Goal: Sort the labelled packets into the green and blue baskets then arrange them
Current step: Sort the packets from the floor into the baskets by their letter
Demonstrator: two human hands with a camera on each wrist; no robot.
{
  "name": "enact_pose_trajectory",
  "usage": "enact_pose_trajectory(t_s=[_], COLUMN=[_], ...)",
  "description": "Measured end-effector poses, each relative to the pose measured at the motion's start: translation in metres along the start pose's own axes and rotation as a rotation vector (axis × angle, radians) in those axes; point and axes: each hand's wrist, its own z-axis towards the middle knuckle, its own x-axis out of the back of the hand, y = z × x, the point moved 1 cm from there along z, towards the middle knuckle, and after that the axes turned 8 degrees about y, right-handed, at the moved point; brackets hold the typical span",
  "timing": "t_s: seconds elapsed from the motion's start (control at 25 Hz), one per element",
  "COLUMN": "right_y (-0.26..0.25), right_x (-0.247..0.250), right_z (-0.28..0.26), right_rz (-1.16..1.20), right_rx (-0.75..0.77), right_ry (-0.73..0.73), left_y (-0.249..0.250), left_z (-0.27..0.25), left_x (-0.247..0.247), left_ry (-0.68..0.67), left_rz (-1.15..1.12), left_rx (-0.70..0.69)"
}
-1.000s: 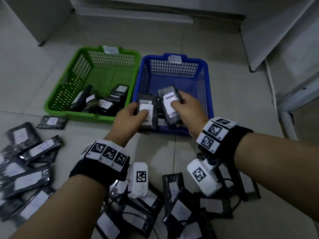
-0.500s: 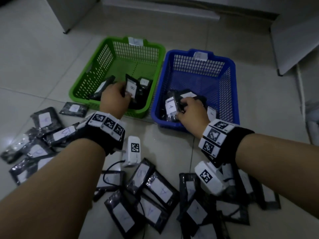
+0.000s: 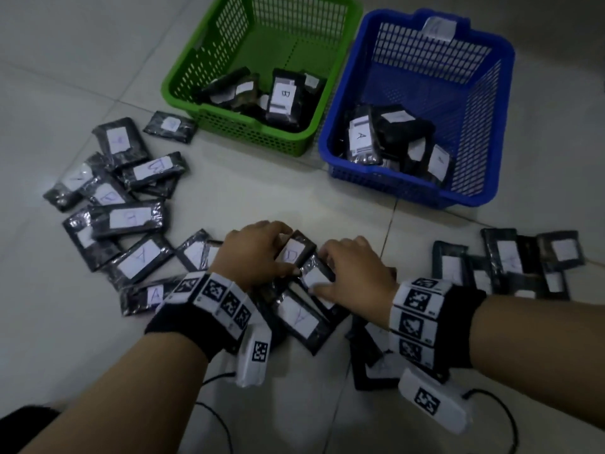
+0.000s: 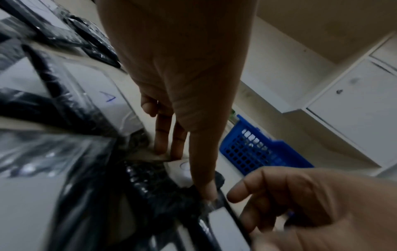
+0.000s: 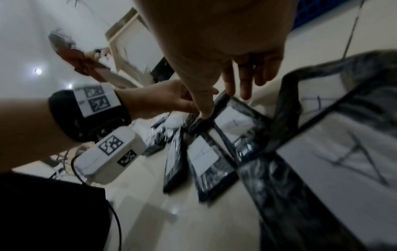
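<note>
Pale floor tiles (image 3: 294, 198) hold our green basket (image 3: 229, 54) and blue basket (image 3: 491, 132), each with only a few labelled packets; dozens lie unsorted. Half a second ago we reached into both baskets; now our left hand (image 3: 252, 253) pinches a B packet (image 3: 296, 252), our right hand (image 3: 355, 273) a neighbouring packet (image 3: 316, 276).

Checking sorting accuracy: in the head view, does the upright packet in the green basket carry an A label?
No, the upright packet in the green basket shows a B on its white label.
</note>
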Motion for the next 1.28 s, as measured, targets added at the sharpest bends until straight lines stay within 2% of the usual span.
enact_pose_trajectory(t_s=[0.04,0.28,0.4,0.52,0.6,0.72,0.8,0.88,0.96,1.04,1.16,1.24,1.28], right_y=[-0.001,-0.012,-0.011,-0.005,-0.002,0.003,0.005,0.011,0.022,0.031,0.041,0.044,0.044], right_x=[-0.009,-0.021,-0.021,0.002,0.03,0.072,0.097,0.118,0.129,0.127,0.114,0.105,0.103], right_z=[-0.004,0.003,0.01,0.02,0.027,0.034,0.041,0.058,0.084,0.106,0.128,0.131,0.13], right_rz=[-0.072,-0.222,-0.127,0.11,0.24,0.512,0.734,0.85,0.952,0.986,0.723,0.561,0.53], right_rx=[-0.002,-0.089,-0.137,-0.144,-0.151,-0.187,-0.184,-0.212,-0.276,-0.304,-0.301,-0.296,-0.275], right_ry=[-0.051,-0.03,-0.073,-0.069,0.06,0.349,0.486,0.581,0.626,0.612,0.589,0.583,0.574], left_y=[0.0,0.004,0.005,0.009,0.014,0.029,0.041,0.049,0.047,0.042,0.039,0.042,0.044], left_z=[-0.004,-0.004,-0.006,-0.005,0.001,0.019,0.029,0.045,0.07,0.094,0.12,0.13,0.133], left_x=[-0.005,-0.007,-0.005,0.009,0.026,0.056,0.076,0.091,0.1,0.107,0.111,0.113,0.113], left_ry=[-0.008,0.008,0.034,0.079,0.171,0.297,0.302,0.262,0.257,0.318,0.487,0.569,0.564], left_rz=[0.034,0.035,-0.021,-0.295,-0.499,-0.846,-1.117,-1.253,-1.199,-1.003,-0.596,-0.491,-0.459], left_rx=[-0.009,0.095,0.094,0.113,0.148,0.222,0.256,0.264,0.227,0.182,0.181,0.178,0.158])
